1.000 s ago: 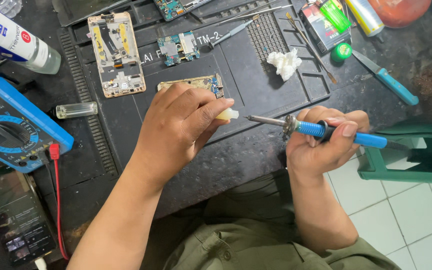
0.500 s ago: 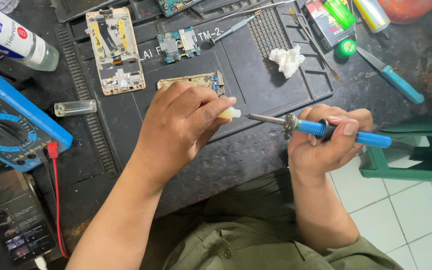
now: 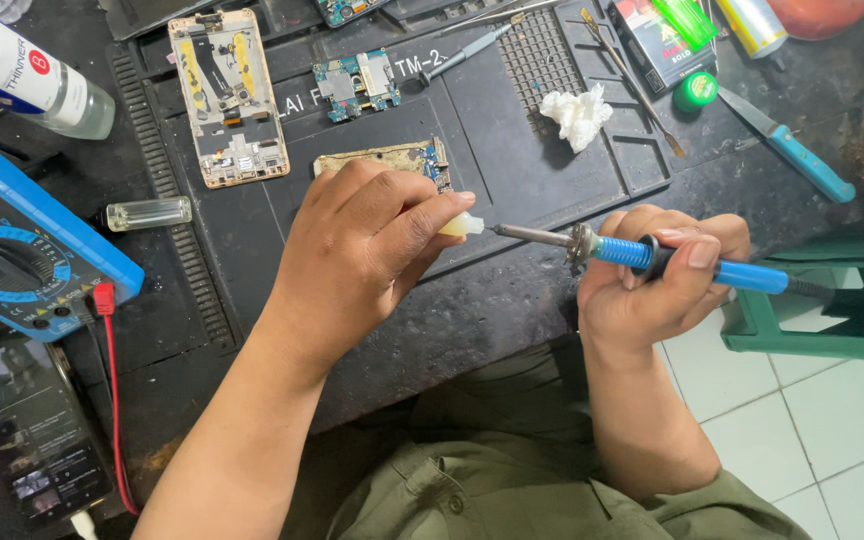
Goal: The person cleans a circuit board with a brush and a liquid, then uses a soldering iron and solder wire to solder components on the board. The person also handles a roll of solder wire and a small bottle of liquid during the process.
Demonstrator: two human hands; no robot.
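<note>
My right hand [image 3: 657, 275] grips a blue-handled soldering iron [image 3: 642, 252] held level, its metal tip pointing left. My left hand [image 3: 362, 250] pinches a small pale yellowish lump [image 3: 459, 225] between thumb and fingers, and the iron's tip touches that lump. Both hands hover over the near edge of a dark repair mat [image 3: 512, 160]. Just behind my left hand lies a phone circuit board [image 3: 392, 158], partly hidden by my fingers.
On the mat lie a gold phone frame [image 3: 227, 95], a second circuit board [image 3: 357, 82], a white tissue wad [image 3: 577, 115], tweezers and a screwdriver. A blue multimeter [image 3: 22, 250], a lit phone [image 3: 27, 425], a clear vial [image 3: 147, 213] and a bottle [image 3: 22, 75] sit left. A blue-handled knife [image 3: 792, 160] lies right.
Both hands hold nearly the same pose with the iron's tip at the pale lump. The view has shifted slightly.
</note>
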